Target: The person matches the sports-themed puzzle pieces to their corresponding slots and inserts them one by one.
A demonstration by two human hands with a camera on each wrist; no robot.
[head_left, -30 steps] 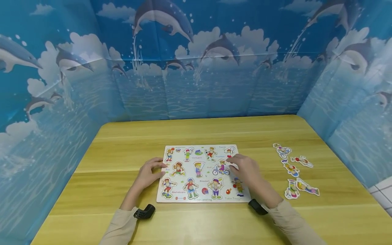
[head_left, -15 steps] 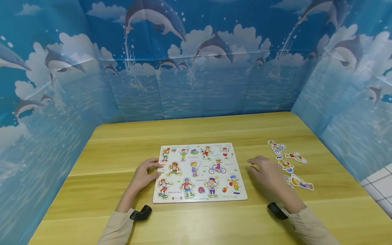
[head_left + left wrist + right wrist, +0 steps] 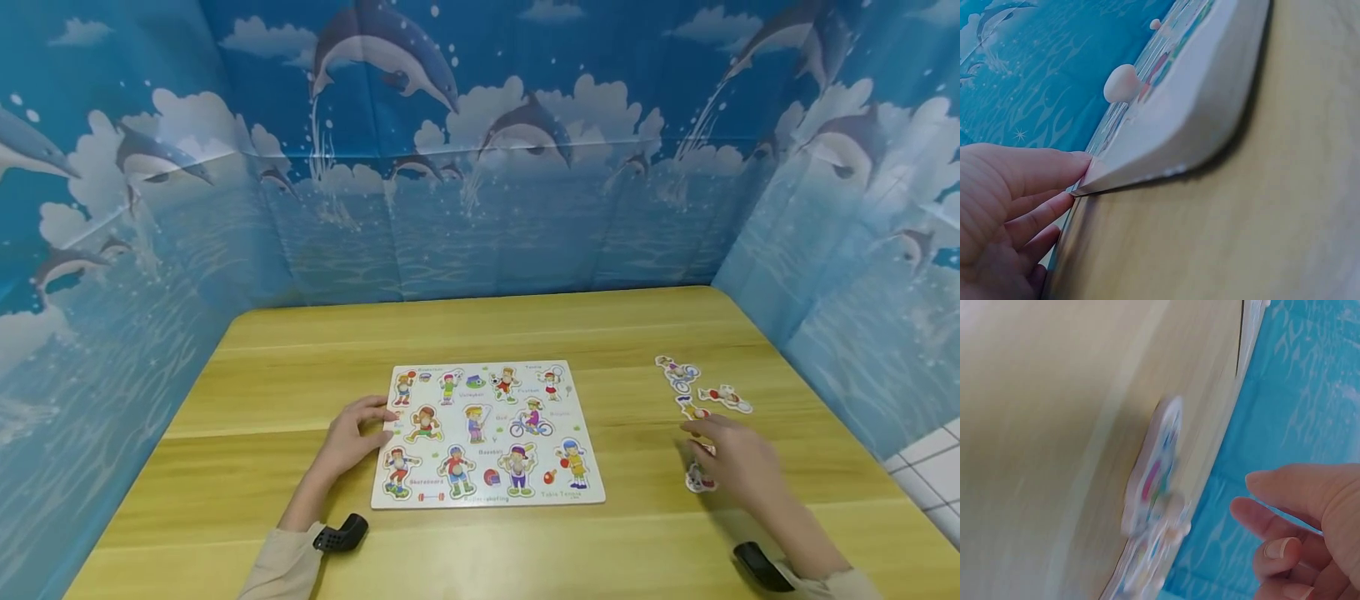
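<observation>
A white peg puzzle board point(image 3: 487, 433) with cartoon sports figures lies flat on the wooden table point(image 3: 480, 333). My left hand point(image 3: 352, 433) rests at the board's left edge, fingers straight against its rim point(image 3: 1147, 169); a white peg point(image 3: 1121, 82) stands up from the board. Over several loose figure pieces to the right of the board hovers my right hand point(image 3: 738, 462), fingers relaxed and holding nothing. One loose piece point(image 3: 699, 477) lies just under its fingers and looks blurred point(image 3: 1157, 506) in the right wrist view.
More loose pieces lie farther back on the right: one point(image 3: 678, 371), another point(image 3: 726, 398) and a third point(image 3: 692, 408). Blue dolphin-print sheets point(image 3: 480, 167) wall the table on three sides. A tiled floor point(image 3: 930, 467) shows past the right edge.
My right hand has moved from the board's right side across the table to the loose pieces. The left hand has stayed at the board's left edge.
</observation>
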